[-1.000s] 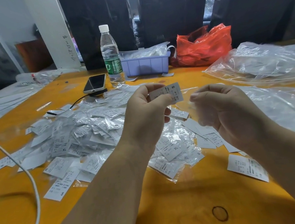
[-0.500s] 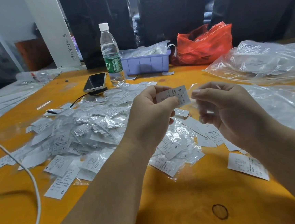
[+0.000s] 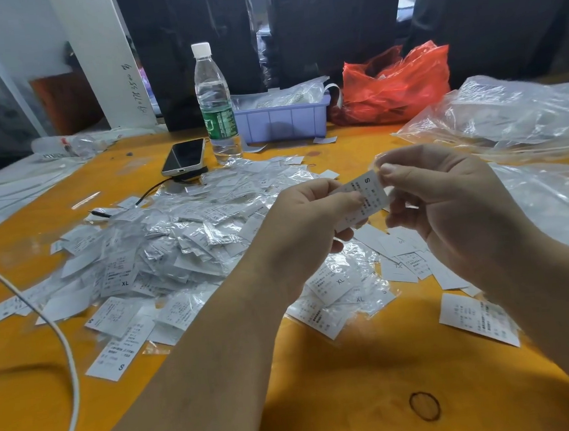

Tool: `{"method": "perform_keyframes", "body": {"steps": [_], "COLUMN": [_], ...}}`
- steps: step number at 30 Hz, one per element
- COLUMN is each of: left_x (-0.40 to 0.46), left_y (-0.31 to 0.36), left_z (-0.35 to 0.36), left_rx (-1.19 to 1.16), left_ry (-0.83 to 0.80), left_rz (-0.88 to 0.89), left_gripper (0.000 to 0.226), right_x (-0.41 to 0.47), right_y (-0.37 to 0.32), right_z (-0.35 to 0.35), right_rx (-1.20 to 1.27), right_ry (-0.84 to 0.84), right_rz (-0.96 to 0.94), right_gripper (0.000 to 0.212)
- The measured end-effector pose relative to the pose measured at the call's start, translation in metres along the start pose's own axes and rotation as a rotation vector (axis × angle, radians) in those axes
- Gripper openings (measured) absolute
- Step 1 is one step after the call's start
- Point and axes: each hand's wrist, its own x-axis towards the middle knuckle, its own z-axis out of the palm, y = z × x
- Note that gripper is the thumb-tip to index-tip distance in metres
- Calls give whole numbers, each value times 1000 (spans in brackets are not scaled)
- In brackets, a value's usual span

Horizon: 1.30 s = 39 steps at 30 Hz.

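Both hands are up over the middle of the bench point(image 3: 327, 400), meeting on one white size label point(image 3: 364, 198) printed "S". The label is held in the air, tilted, above the right fringe of the label pile point(image 3: 175, 238).

Left hand point(image 3: 306, 220): fingers curled, thumb on the label face, gripping its lower-left half.
Right hand point(image 3: 447, 208): thumb and forefinger pinch the label's upper-right corner, other fingers loosely curled below. There's a bit of clear film at those fingertips; can't tell if it's a sleeve.

The pile spreads from the bench centre toward the left edge, mostly labels in clear sleeves, S and XL visible. A few bare labels lie under the right hand, and one loose label point(image 3: 478, 318) sits near the right edge.

Far edge: water bottle point(image 3: 215, 104), purple tray point(image 3: 281, 121), red bag point(image 3: 399, 85). A phone point(image 3: 183, 157) lies just in front of the bottle. Clear plastic bags point(image 3: 508, 116) sit at the far right corner. A white cable point(image 3: 63, 337) runs along the left side.
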Motion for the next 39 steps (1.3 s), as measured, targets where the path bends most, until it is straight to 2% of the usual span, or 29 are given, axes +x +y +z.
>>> {"method": "perform_keyframes", "body": {"steps": [7,11,17,25,29,33,39], "left_x": [3,3,2,4,4,3,1], "left_y": [-2,-4,-3,-3,-3,-2,0], "left_z": [0,0,-1,-3,-2,1,2], "left_rx": [48,112,100,45,59,52,71], "left_ry": [28,27,42,163,140,89,64], "left_rz": [-12,20,45,69,67,72,58], "left_gripper": [13,14,17,19,17,26,22], "right_x": [-1,-2,-3,-4,-2,0,2], "right_y": [2,3,3,1,1,2,3], "right_z": [-5,-6,-5,-4,-6,-7,-7], "right_rx": [-161,-216,-279,-247,-213,-199,-187], "right_ry": [-1,-9,-15,3,16,34,-45], "right_rz": [-201,-254,-261,-244,-248,-249,-246], "right_gripper": [15,16,15,17,10,5,6]}}
